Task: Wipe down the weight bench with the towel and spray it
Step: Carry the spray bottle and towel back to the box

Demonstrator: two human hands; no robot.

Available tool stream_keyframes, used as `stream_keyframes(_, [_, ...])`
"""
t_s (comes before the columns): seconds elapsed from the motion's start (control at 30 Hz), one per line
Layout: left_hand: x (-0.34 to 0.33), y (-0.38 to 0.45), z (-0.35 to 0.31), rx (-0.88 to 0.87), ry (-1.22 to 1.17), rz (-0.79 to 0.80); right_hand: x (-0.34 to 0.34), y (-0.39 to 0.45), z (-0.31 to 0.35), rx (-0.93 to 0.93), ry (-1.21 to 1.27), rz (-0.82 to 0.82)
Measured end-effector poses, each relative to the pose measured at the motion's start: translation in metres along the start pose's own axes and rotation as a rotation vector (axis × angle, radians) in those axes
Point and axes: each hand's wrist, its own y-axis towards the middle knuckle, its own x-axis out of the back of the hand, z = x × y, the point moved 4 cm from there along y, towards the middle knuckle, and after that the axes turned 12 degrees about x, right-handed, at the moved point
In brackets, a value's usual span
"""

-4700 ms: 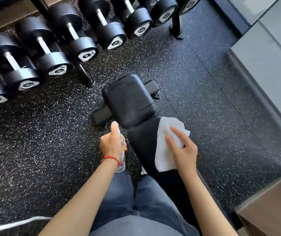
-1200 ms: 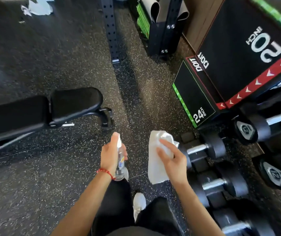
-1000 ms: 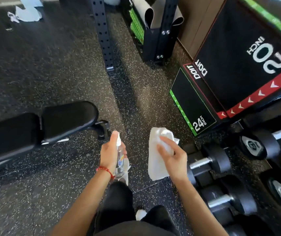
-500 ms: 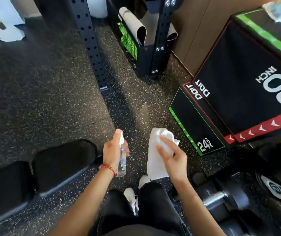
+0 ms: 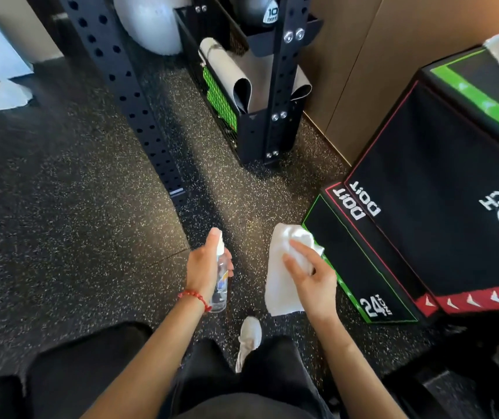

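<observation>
Head view: left hand (image 5: 204, 267) grips clear plastic spray bottle (image 5: 221, 285); right hand (image 5: 311, 279) clutches crumpled white towel (image 5: 281, 285).

We see only a dark padded corner of the weight bench (image 5: 85, 367), cut off by the lower left edge. Our left hand (image 5: 202, 267) covers much of the spray bottle (image 5: 221, 285), its label unreadable. Our right hand (image 5: 311, 276) hides part of the towel (image 5: 278, 285). The plyo box (image 5: 441, 225) runs past the right edge.
</observation>
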Motion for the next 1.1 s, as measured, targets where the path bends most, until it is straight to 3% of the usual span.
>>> stream_keyframes(0.33, [-0.082,0.074,-0.078,-0.018,0.088,0.115,0.02,0.093,-0.008,-0.089,-0.027,-0.122])
stream_keyframes(0.57, [-0.164,0.127,-0.135,-0.063,0.159,0.342,0.047,0.157,-0.018,-0.129,-0.064,-0.345])
stream_keyframes(0.77, [-0.23,0.166,-0.19,-0.085,0.324,0.42,0.069,0.208,-0.018,-0.229,-0.049,-0.551])
stream_keyframes(1.1, [-0.333,0.171,-0.241,-0.157,0.398,0.685,0.116,0.243,-0.024,-0.277,-0.018,-0.821])
